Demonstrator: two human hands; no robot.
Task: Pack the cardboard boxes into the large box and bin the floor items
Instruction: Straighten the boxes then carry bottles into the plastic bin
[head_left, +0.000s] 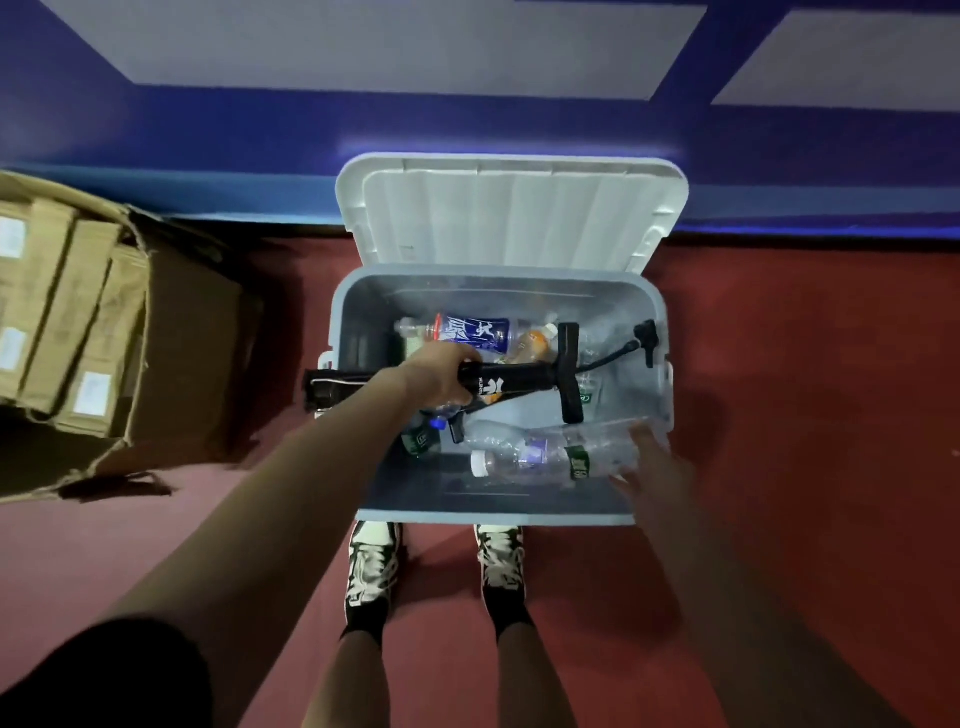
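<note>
Currently, head view, single entry.

- Bin (498, 517): grey plastic tub on the red floor (779, 364), centre of scene. Its lid (511, 208) is swung up against the far blue wall.
- Contents: a blue-labelled bottle (475, 332) at the far side and clear bottles (535, 457) along the near side. More bottles lie beneath, partly hidden.
- Pump (504, 384): black hand pump, held crosswise over the bin. One end juts past the left rim; the hose is at the right end.
- Left grip (441, 371): clenched round the pump's barrel.
- Right grip (657, 467): blurred, fingers spread, apparently released, at the bin's near right corner just beside the clear bottles. Contact cannot be told.
- Large box (192, 332): cardboard, on the floor to the left, flaps open. Small cardboard boxes (78, 312) are stacked tight inside.

Progress, as judged:
- Box packing looks done; no loose cardboard boxes show.
- Binning looks late-stage; the pump is not yet let go.
- No other loose items show on the visible floor. Anything beyond the view is unknown.
</note>
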